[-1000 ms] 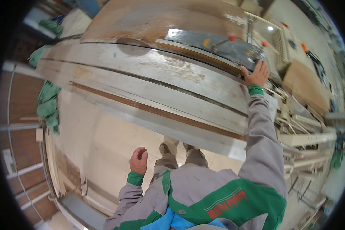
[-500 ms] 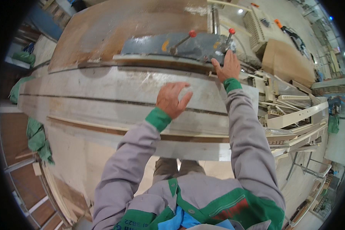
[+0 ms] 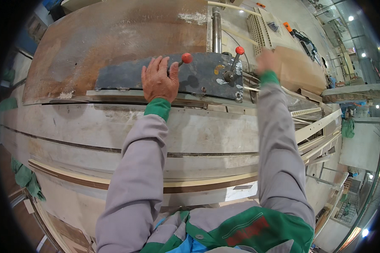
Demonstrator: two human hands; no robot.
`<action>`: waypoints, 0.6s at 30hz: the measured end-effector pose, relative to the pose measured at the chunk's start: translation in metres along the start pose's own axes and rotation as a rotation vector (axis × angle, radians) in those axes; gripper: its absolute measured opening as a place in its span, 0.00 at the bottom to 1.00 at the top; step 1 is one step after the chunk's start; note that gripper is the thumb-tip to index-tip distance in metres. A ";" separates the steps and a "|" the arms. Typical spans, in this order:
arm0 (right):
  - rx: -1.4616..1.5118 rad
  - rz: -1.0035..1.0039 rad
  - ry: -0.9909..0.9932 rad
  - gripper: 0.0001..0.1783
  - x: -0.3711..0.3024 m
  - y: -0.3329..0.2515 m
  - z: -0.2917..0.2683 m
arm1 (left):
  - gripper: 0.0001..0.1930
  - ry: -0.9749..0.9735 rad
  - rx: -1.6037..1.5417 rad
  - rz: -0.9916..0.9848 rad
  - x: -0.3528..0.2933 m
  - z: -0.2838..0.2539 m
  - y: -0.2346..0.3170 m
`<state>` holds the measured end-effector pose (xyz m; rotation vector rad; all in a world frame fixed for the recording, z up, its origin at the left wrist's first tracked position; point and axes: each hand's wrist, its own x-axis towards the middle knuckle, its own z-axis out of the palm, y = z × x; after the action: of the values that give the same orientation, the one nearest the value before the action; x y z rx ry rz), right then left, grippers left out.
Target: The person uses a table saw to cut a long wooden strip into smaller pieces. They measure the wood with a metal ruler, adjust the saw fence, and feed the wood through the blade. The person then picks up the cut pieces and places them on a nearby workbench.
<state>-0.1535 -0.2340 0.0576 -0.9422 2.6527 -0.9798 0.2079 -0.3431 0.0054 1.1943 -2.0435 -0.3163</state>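
A dark grey metal fence (image 3: 126,76) lies across a table saw. My left hand (image 3: 160,82) is on the near part of this fence, its fingers stretched out and flat. Just right of its thumb stands a lever with a red ball knob (image 3: 186,58), its lower part partly hidden by the hand. A second red-knobbed lever (image 3: 239,51) rises near the fence's right end, with no hand on it. Beyond that end, my right hand (image 3: 267,61) is smeared by motion in front of a brown board (image 3: 297,69). What its fingers do does not show.
The rusty saw table (image 3: 93,33) spreads behind the fence. A long pale sliding table (image 3: 80,120) with a dark slot runs in front, a cream-edged strip (image 3: 207,183) along its near side. Offcuts (image 3: 318,126) are heaped at right. An orange-and-black tool (image 3: 302,37) lies farther back.
My left hand has gone from above the sliding table forward onto the fence. The right hand has left the fence's right end and moved rightward. The view has shifted too.
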 end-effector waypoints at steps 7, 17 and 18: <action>1.029 0.270 -0.048 0.41 0.036 0.036 -0.014 | 0.25 -0.009 0.053 -0.009 0.003 -0.003 0.003; 1.201 0.186 -0.077 0.32 0.051 0.075 0.011 | 0.29 -0.059 0.083 -0.017 0.003 -0.002 0.003; 1.250 0.269 0.093 0.31 0.057 0.089 -0.005 | 0.28 -0.044 0.079 -0.005 0.004 -0.002 0.002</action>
<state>-0.2452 -0.2145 0.0086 -0.2187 1.5325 -2.1318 0.2064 -0.3447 0.0098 1.2506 -2.1083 -0.2687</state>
